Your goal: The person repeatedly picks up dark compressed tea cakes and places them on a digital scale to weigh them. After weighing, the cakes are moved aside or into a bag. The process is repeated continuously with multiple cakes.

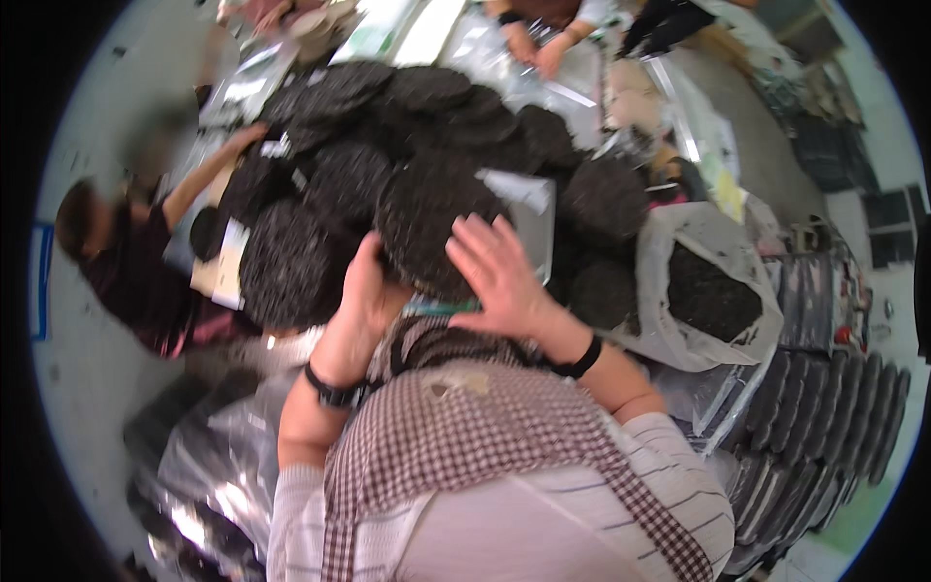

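A thick round cake of dark, dried seaweed-like material (425, 218) stands tilted before my chest. My left hand (371, 291) cups its lower left edge, with some fingers lost against the dark pile. My right hand (498, 276) lies with spread fingers over the cake's lower right face; whether the palm presses on it is hard to tell. Just right of the cake is a clear plastic tray or bag (537, 233) with a pale label. Many similar dark round cakes (349, 178) are heaped around and behind it.
An open white plastic bag (654, 291) at the right holds more dark material. A person (124, 269) at the left reaches into the pile. Another person's hands (538, 54) work over clear plastic across the table. Packed dark rounds (814, 407) are stacked at lower right.
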Demonstrator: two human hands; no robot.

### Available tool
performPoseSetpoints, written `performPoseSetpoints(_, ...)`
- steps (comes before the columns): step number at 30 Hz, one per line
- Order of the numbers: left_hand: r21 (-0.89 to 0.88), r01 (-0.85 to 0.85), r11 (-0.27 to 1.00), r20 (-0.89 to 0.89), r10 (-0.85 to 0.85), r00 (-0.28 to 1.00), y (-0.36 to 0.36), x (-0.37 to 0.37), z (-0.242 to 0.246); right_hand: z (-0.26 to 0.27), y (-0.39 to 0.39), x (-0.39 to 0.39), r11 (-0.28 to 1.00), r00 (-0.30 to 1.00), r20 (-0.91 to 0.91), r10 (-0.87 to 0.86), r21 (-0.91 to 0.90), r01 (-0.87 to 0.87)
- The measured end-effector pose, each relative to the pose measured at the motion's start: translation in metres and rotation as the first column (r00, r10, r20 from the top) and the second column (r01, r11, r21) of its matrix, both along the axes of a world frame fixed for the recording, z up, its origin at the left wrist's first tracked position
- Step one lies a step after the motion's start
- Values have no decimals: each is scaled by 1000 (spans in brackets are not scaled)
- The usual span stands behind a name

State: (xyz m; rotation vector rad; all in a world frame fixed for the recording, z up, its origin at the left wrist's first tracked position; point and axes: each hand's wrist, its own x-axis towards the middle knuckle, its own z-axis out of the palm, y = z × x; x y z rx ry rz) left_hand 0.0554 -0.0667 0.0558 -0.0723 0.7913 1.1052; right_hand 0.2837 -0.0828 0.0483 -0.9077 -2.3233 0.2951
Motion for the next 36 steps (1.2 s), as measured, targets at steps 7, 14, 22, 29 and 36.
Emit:
performPoseSetpoints(7, 386, 305, 871, -484, -91, 870, 13, 11, -33, -23, -6, 21, 707, 710, -350, -611, -646, 289)
performPoseSetpoints(14, 402, 623, 671, -801, -72, 595, 2, 32, -92, -73, -2, 79, 438, 170, -506, -846, -840, -320)
performPoseSetpoints(22, 477, 486, 732, -870, 472, 143, 5, -24, -79, -137, 41, 119, 460, 520, -113, -846, -649, 606)
performPoseSetpoints(29, 459, 470, 754, -867, 496, 51, -12, -51, -61, -182, -36, 235, 218, 451, 60, -890, -815, 537)
performPoseSetpoints(36, 387, 446, 807, -905, 426, 15, 40, -35, -78, -151, 16, 202, 410, 565, -74, -822, -766, 496)
